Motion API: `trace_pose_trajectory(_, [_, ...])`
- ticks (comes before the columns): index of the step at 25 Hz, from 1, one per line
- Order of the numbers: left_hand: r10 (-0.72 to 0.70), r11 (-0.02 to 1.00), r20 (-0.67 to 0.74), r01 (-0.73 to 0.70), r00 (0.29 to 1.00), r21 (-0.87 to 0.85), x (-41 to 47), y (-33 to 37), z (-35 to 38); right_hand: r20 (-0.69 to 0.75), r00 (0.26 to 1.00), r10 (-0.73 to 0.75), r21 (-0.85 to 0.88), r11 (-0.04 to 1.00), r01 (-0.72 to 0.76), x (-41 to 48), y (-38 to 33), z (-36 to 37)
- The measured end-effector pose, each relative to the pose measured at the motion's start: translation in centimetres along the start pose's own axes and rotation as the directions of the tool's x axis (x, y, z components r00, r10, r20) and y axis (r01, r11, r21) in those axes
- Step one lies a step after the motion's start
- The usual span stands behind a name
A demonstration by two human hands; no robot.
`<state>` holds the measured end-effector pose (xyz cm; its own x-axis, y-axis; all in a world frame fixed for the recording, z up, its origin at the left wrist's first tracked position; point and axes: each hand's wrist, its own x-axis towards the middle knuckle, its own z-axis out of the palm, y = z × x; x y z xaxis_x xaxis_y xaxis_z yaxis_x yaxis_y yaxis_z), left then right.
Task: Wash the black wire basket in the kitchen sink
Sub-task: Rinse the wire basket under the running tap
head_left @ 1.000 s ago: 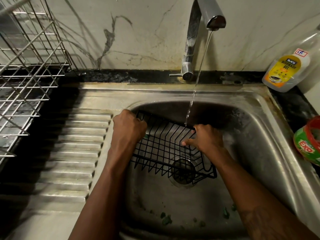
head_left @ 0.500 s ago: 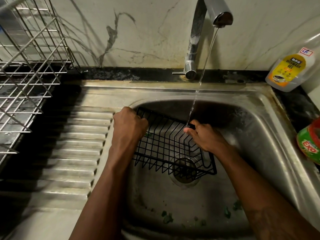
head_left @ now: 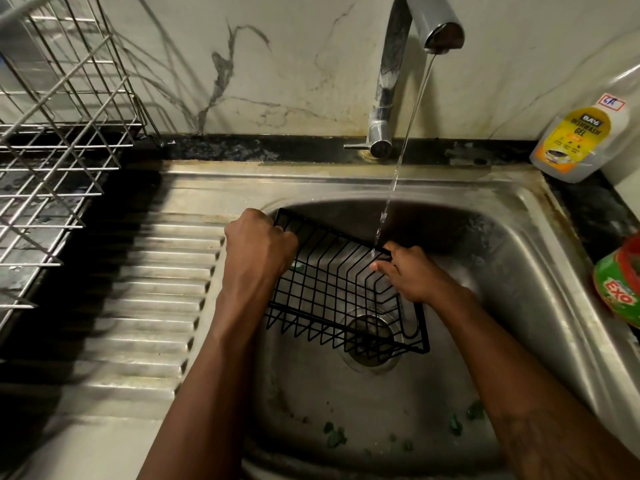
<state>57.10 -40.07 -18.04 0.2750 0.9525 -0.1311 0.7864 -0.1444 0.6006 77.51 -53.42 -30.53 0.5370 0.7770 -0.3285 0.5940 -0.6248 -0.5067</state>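
Water (head_left: 398, 174) from the tap (head_left: 415, 26) hits the basket (head_left: 332, 292) in the sink (head_left: 519, 271). Left hand (head_left: 258, 244) and right hand (head_left: 414, 275) each grip a side. Rinsing looks underway; more washing seems left.

— What sort of place is this?
— A home kitchen: a stainless steel sink with a ribbed drainboard (head_left: 156, 271), a running chrome tap (head_left: 391, 81), a yellow-labelled dishwash gel bottle (head_left: 575, 133), and a steel wire dish rack (head_left: 59, 133) on the dark bench (head_left: 242, 148).
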Motion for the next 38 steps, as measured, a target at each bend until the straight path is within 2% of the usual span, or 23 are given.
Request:
trace_pose_trajectory(2, [0.009,1.000,0.011,-0.009,1.000,-0.014,0.2,-0.1,0.0,0.068,0.998,-0.017,0.020,1.000,0.015,0.1,0.3,-0.4])
trace_pose_trajectory(4, [0.012,0.999,0.017,-0.011,1.000,-0.041,0.4,-0.2,0.0,0.058,0.998,-0.020,0.032,0.999,0.018,0.1,0.4,-0.4])
trace_pose_trajectory(6, [0.017,0.998,0.015,-0.016,1.000,-0.059,0.4,-0.2,-0.1,-0.001,0.999,0.037,0.031,0.999,-0.037,0.0,0.2,0.2])
trace_pose_trajectory(8, [0.034,0.996,0.008,-0.033,0.999,-0.079,0.3,-0.1,-0.1,-0.091,0.988,0.121,-0.073,0.989,-0.128,-0.1,-0.1,1.1])
trace_pose_trajectory(10, [0.054,0.996,-0.008,-0.055,0.999,-0.074,0.0,-0.1,0.0,-0.175,0.977,0.121,-0.137,0.980,-0.146,0.1,-0.4,1.4])
trace_pose_trajectory(15, [0.111,0.994,-0.070,-0.112,0.991,-0.015,-0.6,-0.3,0.5,-0.133,0.986,0.102,0.013,0.995,-0.101,0.1,0.0,0.6])
trace_pose_trajectory(20, [0.230,0.973,-0.041,-0.231,0.972,-0.027,-0.7,-1.4,2.8,-0.205,0.920,0.333,0.263,0.924,-0.276,0.2,-0.2,0.4])
trace_pose_trajectory(23, [0.151,0.987,0.058,-0.153,0.987,0.041,-0.7,-2.2,4.0,-0.268,0.905,0.331,0.176,0.940,-0.292,0.5,-0.2,0.7])
trace_pose_trajectory(27, [-0.010,0.989,0.176,-0.016,0.984,0.144,-0.2,-3.0,4.9,-0.260,0.914,0.312,0.081,0.950,-0.302,0.1,-0.8,0.4])
trace_pose_trajectory(29, [-0.051,0.971,0.219,-0.003,0.974,0.240,0.0,-3.1,4.9,-0.302,0.899,0.318,-0.008,0.942,-0.336,-0.2,-1.1,0.3])
trace_pose_trajectory(32, [-0.022,0.941,0.288,-0.077,0.957,0.329,-0.3,-3.1,4.9,-0.358,0.881,0.308,-0.029,0.940,-0.341,-0.3,-1.2,0.4])
trace_pose_trajectory(34, [0.008,0.925,0.272,-0.111,0.962,0.363,-0.3,-3.1,5.0,-0.362,0.889,0.280,-0.003,0.953,-0.302,-0.3,-1.0,0.1])
trace_pose_trajectory(36, [0.076,0.905,0.237,-0.167,0.969,0.392,-0.4,-2.9,5.3,-0.321,0.922,0.218,-0.074,0.964,-0.254,-0.1,-0.6,-0.3])
trace_pose_trajectory(38, [0.187,0.898,0.244,-0.266,0.952,0.350,-0.5,-2.6,6.1,-0.236,0.964,0.119,-0.137,0.978,-0.155,0.0,-0.5,-0.7])
